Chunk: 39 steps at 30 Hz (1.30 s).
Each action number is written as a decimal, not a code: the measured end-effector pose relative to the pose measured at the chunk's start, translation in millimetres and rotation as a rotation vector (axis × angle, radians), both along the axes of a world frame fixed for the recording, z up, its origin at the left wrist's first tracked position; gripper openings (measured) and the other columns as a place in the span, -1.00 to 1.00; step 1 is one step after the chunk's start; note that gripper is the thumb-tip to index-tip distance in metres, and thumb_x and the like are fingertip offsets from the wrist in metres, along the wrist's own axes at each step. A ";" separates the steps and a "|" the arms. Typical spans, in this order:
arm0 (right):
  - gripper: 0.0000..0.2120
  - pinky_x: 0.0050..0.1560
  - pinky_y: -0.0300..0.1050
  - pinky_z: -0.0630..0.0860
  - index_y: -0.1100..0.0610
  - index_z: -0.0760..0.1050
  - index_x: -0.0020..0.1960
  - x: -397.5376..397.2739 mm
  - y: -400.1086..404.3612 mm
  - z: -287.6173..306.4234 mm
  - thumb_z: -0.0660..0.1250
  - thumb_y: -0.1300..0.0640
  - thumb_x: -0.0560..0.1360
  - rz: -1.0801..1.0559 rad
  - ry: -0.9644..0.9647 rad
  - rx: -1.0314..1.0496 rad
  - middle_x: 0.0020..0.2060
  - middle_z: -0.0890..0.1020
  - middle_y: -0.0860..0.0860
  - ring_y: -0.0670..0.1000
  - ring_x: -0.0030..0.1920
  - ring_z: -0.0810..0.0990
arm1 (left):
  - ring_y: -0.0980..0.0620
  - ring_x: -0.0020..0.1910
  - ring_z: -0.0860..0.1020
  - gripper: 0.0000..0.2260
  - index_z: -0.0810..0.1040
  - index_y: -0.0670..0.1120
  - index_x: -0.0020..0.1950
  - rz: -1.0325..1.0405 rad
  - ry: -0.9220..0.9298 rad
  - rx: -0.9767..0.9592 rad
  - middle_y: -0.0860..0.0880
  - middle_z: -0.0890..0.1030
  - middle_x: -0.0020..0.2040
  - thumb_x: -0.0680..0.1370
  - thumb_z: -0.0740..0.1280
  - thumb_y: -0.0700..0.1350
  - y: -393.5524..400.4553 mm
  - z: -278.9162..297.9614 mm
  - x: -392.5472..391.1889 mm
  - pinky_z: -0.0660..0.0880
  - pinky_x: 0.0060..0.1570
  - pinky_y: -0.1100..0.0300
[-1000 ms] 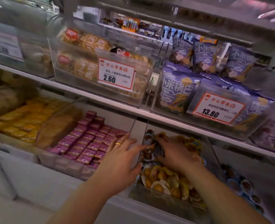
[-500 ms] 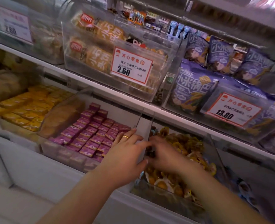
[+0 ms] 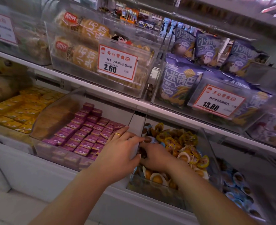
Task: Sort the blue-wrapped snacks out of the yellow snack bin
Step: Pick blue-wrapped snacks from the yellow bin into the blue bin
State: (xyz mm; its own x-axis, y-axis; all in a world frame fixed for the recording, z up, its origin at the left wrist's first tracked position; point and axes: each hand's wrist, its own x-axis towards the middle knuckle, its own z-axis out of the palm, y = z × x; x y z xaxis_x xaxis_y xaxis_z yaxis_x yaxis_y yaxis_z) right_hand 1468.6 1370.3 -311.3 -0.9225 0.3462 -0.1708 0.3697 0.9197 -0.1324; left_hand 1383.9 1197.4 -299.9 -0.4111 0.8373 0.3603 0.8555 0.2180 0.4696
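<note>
1. A person reached with both hands into a clear bin (image 3: 210,153) of yellow-wrapped snacks (image 3: 182,143) on the lower shelf of a shop display.
2. The left hand (image 3: 121,153), a gold ring (image 3: 117,134) on one finger, rested against the bin's left wall, its fingers (image 3: 134,138) curled over the edge and touching a blue-wrapped snack (image 3: 150,140) at the bin's near-left side.
3. The right hand (image 3: 156,157) lay inside the bin just beside the left, its fingers curled down among the snacks; what they gripped could not be told.
4. Purple boxes (image 3: 85,132) filled the neighbouring bin to the left, and a 2.60 price card (image 3: 117,62) hung on the shelf above.
</note>
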 end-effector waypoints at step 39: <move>-0.30 0.38 0.04 0.40 -0.08 0.17 0.56 31.5 30.5 30.2 0.34 -0.17 0.50 -0.086 0.089 0.043 0.40 0.41 0.05 0.06 0.35 0.41 | 0.08 -0.54 0.39 -0.86 0.58 -0.18 0.08 0.167 -1.632 0.669 -0.12 0.64 -0.26 0.59 0.27 -0.19 6.6 33.8 26.0 0.15 -0.67 0.34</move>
State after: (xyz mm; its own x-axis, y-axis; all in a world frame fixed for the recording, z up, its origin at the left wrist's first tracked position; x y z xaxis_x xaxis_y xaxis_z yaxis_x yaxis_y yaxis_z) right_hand 1500.0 1400.8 -281.0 -0.9001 0.4297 -0.0724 0.4357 0.8907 -0.1294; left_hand 1409.9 1204.0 -266.1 -0.7250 0.6477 -0.2343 -0.5394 -0.3223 0.7779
